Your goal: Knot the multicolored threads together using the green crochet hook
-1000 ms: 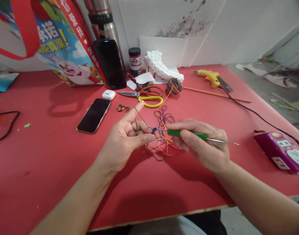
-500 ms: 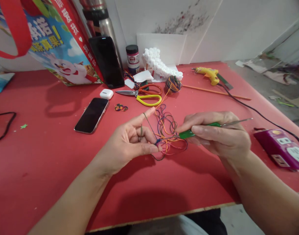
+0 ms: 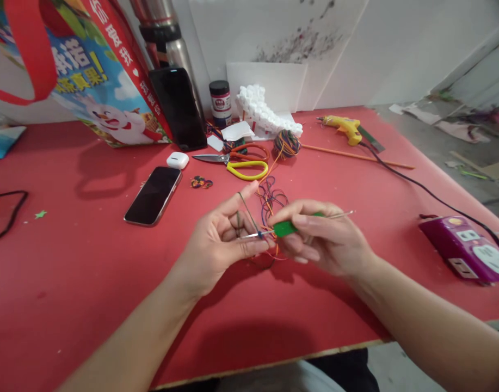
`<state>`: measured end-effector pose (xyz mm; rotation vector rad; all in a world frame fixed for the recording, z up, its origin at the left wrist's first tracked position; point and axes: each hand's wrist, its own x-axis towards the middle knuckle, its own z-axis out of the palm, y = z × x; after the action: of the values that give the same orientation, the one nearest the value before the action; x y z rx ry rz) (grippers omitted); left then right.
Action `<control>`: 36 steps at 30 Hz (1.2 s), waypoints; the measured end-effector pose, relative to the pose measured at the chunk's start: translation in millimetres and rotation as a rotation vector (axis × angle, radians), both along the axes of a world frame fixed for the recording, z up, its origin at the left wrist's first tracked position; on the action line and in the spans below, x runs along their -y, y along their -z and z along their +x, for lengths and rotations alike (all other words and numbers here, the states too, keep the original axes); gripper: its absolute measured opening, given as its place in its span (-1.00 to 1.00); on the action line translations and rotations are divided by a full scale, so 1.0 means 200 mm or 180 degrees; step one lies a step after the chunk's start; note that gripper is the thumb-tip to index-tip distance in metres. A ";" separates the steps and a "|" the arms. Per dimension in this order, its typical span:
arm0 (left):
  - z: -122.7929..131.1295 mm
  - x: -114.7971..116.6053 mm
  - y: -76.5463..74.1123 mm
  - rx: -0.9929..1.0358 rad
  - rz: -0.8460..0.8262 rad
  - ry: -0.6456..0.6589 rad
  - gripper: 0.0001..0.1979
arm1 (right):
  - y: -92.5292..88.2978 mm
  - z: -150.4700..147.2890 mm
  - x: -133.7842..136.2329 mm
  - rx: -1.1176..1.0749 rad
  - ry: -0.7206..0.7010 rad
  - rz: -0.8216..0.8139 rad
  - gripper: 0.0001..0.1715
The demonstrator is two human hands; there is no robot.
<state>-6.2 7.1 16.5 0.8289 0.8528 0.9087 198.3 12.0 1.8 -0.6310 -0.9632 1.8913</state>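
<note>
My left hand (image 3: 216, 239) pinches a small dark-blue piece of crochet work (image 3: 260, 234) between thumb and fingers. A dark green strand of yarn (image 3: 247, 206) runs over its raised index finger. My right hand (image 3: 326, 234) is closed on the green grip of a crochet hook (image 3: 285, 227). The hook's thin metal shaft passes by the blue work and lies across my left fingers; its other metal end sticks out to the right. Loose multicoloured yarn (image 3: 269, 198) lies in loops behind the hands and leads to a yarn ball (image 3: 286, 145).
Scissors (image 3: 247, 169), a phone (image 3: 153, 196), a white earbud case (image 3: 178, 160) and a small yarn piece (image 3: 201, 183) lie on the red table. Behind stand an upright phone (image 3: 179, 109), a jar (image 3: 221, 103) and a bag (image 3: 106, 92). A glue gun (image 3: 343, 129) and purple power strip (image 3: 463, 247) are rightward.
My right hand has moved left, toward my left hand. The hook's shaft now reaches past the blue work and across the left fingers. My left hand has barely moved.
</note>
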 end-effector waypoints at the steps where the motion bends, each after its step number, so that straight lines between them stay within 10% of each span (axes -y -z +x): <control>1: 0.01 0.00 0.00 -0.0007 0.0017 -0.0166 -0.07 | 0.01 -0.04 0.02 -0.0113 0.0194 -0.0027 -0.81; 36: 0.05 0.03 0.02 -0.0579 0.0629 -0.1038 -0.22 | 0.05 -0.14 0.05 -0.0242 0.0744 0.0043 -0.83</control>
<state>3.2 0.7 13.2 0.9707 1.0897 1.2320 171.1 1.1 -7.7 -0.6306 -0.8161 1.6884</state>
